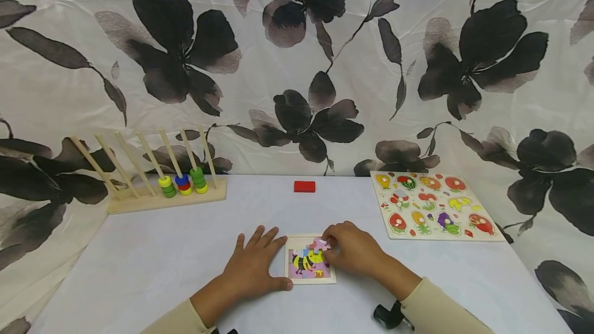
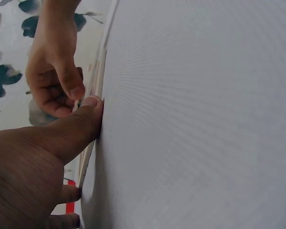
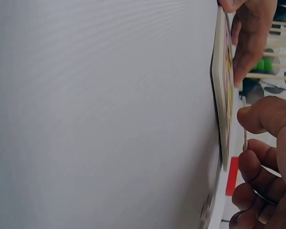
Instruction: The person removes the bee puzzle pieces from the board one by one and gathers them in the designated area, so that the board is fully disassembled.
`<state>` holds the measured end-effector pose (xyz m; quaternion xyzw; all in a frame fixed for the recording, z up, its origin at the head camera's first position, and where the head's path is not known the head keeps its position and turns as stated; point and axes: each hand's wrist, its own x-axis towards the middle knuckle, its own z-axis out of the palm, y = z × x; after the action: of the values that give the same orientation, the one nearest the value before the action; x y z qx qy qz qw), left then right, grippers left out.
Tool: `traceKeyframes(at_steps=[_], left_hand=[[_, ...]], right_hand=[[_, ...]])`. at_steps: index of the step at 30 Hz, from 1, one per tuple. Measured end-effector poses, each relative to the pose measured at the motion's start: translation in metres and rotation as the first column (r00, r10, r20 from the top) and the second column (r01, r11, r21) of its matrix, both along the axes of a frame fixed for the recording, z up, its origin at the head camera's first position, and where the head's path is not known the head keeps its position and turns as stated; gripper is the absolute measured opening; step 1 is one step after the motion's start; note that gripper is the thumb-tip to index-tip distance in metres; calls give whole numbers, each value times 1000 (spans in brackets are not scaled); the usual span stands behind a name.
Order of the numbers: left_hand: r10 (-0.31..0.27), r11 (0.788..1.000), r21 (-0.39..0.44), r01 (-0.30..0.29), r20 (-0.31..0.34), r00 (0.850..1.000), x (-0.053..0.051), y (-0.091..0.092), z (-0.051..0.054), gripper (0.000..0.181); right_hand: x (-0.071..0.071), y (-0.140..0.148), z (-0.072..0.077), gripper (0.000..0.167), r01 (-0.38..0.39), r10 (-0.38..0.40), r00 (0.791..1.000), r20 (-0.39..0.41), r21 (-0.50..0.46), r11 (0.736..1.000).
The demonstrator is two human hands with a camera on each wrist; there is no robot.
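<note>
A small square jigsaw puzzle (image 1: 303,263) with a bee picture lies in a pale wooden tray (image 1: 311,281) at the front middle of the table. My left hand (image 1: 254,268) is spread flat at the tray's left side, its thumb against the lower left corner and its fingers straight. Over the tray's upper right part, my right hand (image 1: 355,249) pinches a thin puzzle piece (image 3: 245,129) between thumb and fingers. In the right wrist view that piece is edge-on and apart from the tray. Its printed face is mostly hidden by the fingers in the head view.
Behind the tray lies a red block (image 1: 304,186). A wooden bead abacus (image 1: 167,203) with upright pegs and coloured rings stands at the back left. A fruit picture board (image 1: 436,207) lies at the back right. Near the right sleeve is a black object (image 1: 389,316).
</note>
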<state>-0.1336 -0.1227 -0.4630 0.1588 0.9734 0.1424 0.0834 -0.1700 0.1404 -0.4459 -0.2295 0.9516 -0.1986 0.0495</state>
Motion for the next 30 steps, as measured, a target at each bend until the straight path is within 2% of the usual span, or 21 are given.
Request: traceKeyframes(at_steps=[12,30], left_hand=[[-3,1000,11,3,-5,1000,1,0,3,98],[-1,1000,10,1,13,1000,1,1,6,99]], right_hand=[[6,28,1,26,58,-58,997,-44,-15,998],[13,72,-1,24,133,-133,991,-12,5,991]])
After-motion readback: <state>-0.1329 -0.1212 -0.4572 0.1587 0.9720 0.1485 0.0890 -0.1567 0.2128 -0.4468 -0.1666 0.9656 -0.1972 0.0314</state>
